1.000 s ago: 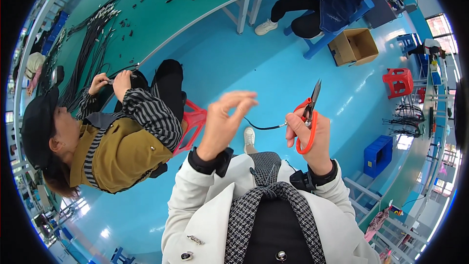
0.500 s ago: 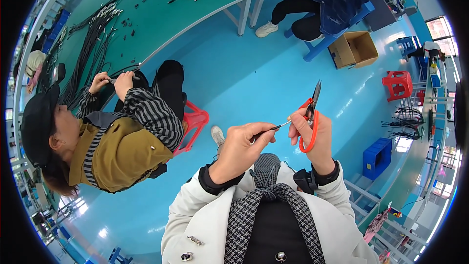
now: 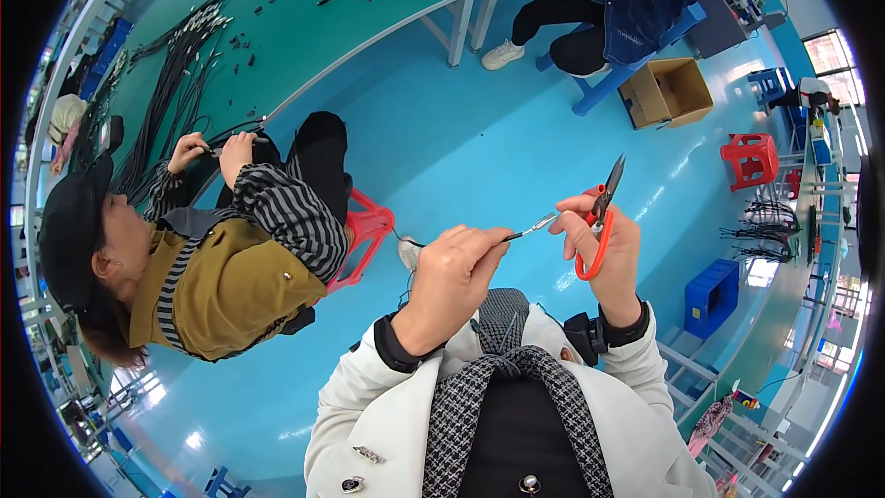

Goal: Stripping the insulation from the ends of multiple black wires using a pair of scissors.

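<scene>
Fingers of the left hand are pinched tight on a thin black cable, held mid-air around chest height. Right hand, at 3 o'clock of it, is curled round red-handled snips, blades pointing to 1 o'clock, fingertips touching the cable's metal tip.

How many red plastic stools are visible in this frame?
2. One red stool is under the seated co-worker at left; the other red stool stands unoccupied on the blue floor at right. Others may be hidden at the blurred rim.
</scene>
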Action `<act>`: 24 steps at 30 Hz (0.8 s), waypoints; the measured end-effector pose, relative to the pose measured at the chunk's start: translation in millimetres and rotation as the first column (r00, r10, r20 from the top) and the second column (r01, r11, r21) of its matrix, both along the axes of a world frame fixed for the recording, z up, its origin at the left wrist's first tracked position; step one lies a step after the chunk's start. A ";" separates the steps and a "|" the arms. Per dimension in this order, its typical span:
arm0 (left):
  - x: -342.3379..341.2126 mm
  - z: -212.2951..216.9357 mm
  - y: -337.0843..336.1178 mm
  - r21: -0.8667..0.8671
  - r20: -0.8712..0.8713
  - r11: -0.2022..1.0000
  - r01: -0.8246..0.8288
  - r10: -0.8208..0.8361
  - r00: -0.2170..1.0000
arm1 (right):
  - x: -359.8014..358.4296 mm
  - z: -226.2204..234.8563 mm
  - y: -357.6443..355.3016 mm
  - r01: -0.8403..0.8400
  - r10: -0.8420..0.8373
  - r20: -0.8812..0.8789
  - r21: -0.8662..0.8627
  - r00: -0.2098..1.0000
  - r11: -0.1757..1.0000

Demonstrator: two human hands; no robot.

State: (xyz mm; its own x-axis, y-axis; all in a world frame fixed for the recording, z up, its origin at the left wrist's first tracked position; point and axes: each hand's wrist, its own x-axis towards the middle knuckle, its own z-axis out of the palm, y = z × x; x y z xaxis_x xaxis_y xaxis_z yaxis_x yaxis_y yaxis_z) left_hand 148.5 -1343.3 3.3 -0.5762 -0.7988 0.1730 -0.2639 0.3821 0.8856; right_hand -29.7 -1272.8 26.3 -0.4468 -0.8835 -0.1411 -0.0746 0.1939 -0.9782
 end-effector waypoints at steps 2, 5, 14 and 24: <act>-0.4 -3.7 0.1 -0.049 -0.009 0.999 -0.010 0.010 1.000 | -1.9 -2.5 1.0 -0.013 0.013 0.016 0.000 1.000 1.000; -0.6 -8.0 1.0 -0.145 -0.028 0.989 -0.029 0.025 0.999 | -1.3 -2.9 0.5 -0.046 0.044 0.092 0.021 0.995 0.999; 4.3 -4.3 0.1 0.439 -0.149 0.889 0.134 -0.075 0.986 | -4.2 -5.5 -4.7 -0.087 0.052 0.388 0.071 0.920 0.994; 10.9 -23.5 -1.5 0.693 -0.490 0.561 0.452 -0.093 0.867 | 1.9 -18.5 -4.7 -0.087 0.017 0.735 0.057 0.678 0.995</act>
State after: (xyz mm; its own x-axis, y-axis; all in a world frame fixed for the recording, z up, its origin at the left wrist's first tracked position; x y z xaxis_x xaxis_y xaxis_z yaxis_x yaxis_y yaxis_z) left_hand 159.4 -1344.8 -20.3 -0.8240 -0.5372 -0.1798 0.1309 -0.4893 0.8622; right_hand -27.8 -1277.5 7.8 -0.1228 -0.8717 -0.4744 0.6465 0.2924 -0.7047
